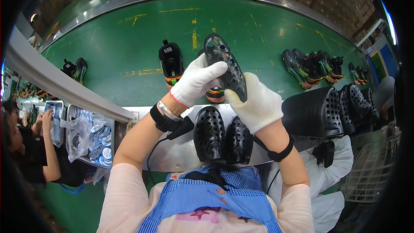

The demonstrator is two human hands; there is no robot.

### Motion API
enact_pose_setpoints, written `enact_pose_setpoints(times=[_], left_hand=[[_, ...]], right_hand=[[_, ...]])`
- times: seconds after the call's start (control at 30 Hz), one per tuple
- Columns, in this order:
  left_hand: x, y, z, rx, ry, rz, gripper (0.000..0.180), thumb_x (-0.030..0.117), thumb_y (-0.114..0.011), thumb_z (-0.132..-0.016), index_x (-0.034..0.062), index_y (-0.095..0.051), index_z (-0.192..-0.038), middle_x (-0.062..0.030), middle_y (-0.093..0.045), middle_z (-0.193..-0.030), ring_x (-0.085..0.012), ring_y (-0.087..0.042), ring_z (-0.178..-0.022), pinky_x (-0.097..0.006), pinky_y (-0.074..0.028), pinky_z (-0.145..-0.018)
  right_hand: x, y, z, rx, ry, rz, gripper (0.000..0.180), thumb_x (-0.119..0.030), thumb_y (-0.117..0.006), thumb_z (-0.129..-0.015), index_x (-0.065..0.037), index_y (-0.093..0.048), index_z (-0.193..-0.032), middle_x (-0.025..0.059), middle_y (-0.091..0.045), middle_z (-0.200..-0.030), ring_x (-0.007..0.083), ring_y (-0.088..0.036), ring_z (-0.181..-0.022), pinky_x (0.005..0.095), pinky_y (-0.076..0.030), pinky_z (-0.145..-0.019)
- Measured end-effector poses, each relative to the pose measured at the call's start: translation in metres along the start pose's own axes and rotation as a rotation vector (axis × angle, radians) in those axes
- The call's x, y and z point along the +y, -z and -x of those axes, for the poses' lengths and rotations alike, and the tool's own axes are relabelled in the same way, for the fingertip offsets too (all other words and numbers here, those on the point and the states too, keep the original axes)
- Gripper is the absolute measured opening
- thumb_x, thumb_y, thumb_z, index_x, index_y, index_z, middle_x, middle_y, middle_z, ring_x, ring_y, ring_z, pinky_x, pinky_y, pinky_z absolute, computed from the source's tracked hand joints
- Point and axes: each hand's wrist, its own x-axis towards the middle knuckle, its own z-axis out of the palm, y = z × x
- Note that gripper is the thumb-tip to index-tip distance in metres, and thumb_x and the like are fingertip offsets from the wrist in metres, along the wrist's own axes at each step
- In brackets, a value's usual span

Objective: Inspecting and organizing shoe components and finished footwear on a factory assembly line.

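Both of my hands wear white knit gloves and hold one black perforated plastic shoe tree (229, 67) over the near edge of the belt. My left hand (199, 80) is closed on its left side, thumb laid across the top. Around its lower end, my right hand (257, 105) pinches with thumb and fingers. Two more black shoe trees (209, 131) lie side by side on the metal ledge in front of my body. Beyond my left hand stands a black sneaker (171, 60) with an orange-trimmed sole. A second sneaker (215, 96) is mostly hidden beneath my hands.
The green belt (129, 51) carries more sneakers (306, 67) at right. A large black form with a perforated end (310, 111) and more shoe trees sit right of my arm. At left, beyond a pale metal bar (82, 84), a person sits by a tray of blue-white discs (101, 146).
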Motion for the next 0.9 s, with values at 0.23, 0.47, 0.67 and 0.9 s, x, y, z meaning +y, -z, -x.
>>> enact_pose_setpoints(times=[0.23,0.47,0.67,0.9], left_hand=[[-0.002,0.03,0.005,0.086,0.239,-0.939,0.04,0.024,-0.066,-0.089,-0.0026,-0.058,-0.117,-0.006,-0.066,-0.107,-0.016,-0.064,-0.099,-0.033,-0.051,-0.088],[-0.057,0.067,0.018,-0.135,-0.176,-1.689,0.027,0.028,-0.066,-0.08,0.0042,-0.065,-0.092,-0.0107,-0.059,-0.09,-0.0297,-0.057,-0.093,-0.038,-0.051,-0.079],[-0.063,0.071,0.017,-0.11,-0.228,-1.696,0.022,0.026,-0.065,-0.08,0.0067,-0.065,-0.09,-0.0068,-0.061,-0.096,-0.0265,-0.058,-0.097,-0.036,-0.052,-0.079],[-0.057,0.07,0.019,-0.091,-0.176,-1.765,0.021,0.027,-0.064,-0.081,0.0102,-0.066,-0.094,-0.0055,-0.062,-0.097,-0.0247,-0.06,-0.095,-0.036,-0.053,-0.075]], right_hand=[[0.025,-0.019,-0.025,-0.321,-0.144,0.224,0.041,-0.043,-0.061,-0.085,-0.003,-0.058,-0.091,0.0205,-0.067,-0.077,0.0381,-0.067,-0.079,0.0459,-0.053,-0.071],[0.039,-0.023,-0.06,-0.649,-0.23,0.234,0.049,-0.044,-0.052,-0.08,-0.001,-0.068,-0.095,0.0224,-0.068,-0.083,0.0363,-0.068,-0.082,0.0401,-0.052,-0.078],[0.038,-0.034,-0.102,-0.817,-0.215,0.212,0.051,-0.041,-0.048,-0.077,0.003,-0.07,-0.091,0.025,-0.068,-0.086,0.0364,-0.067,-0.084,0.0393,-0.051,-0.077],[0.001,-0.092,-0.111,-0.647,-0.133,0.414,0.038,-0.031,-0.049,-0.084,-0.007,-0.072,-0.1,0.0169,-0.069,-0.104,0.0357,-0.066,-0.098,0.0406,-0.052,-0.086]])
